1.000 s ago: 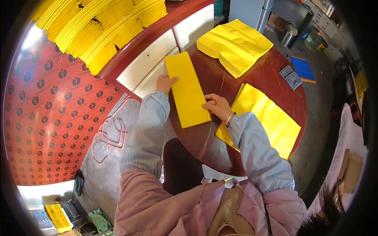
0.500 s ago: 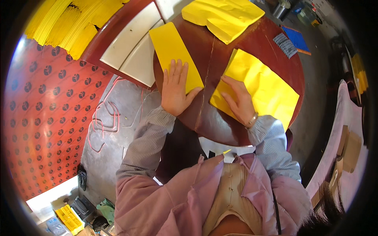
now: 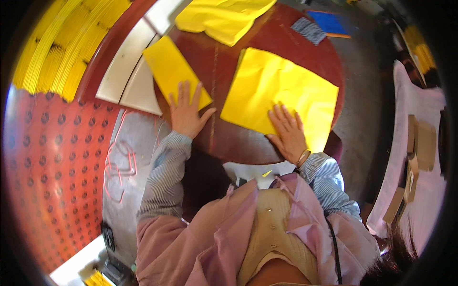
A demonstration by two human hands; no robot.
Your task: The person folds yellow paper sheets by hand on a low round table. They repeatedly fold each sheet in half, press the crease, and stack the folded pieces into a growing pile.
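Note:
My left hand rests with spread fingers on the near end of a narrow yellow folded strip. That strip lies slantwise at the left of a round red-brown table. On the table's right side is a larger, slightly creased yellow sheet, paper or thin cloth; I cannot tell which. My right hand lies flat on its near edge, fingers stretched out. A bracelet circles the right wrist. Neither hand grips anything.
Another crumpled yellow sheet lies at the table's far side. A grey patterned piece and a blue flat item are at the far right edge. Stacked yellow pieces sit far left, beside white panels. Open cardboard boxes stand at right.
My right hand has slid toward me and flattened on the larger sheet, its fingers straightened from a curl. My left hand stays on the strip. The whole view has shifted.

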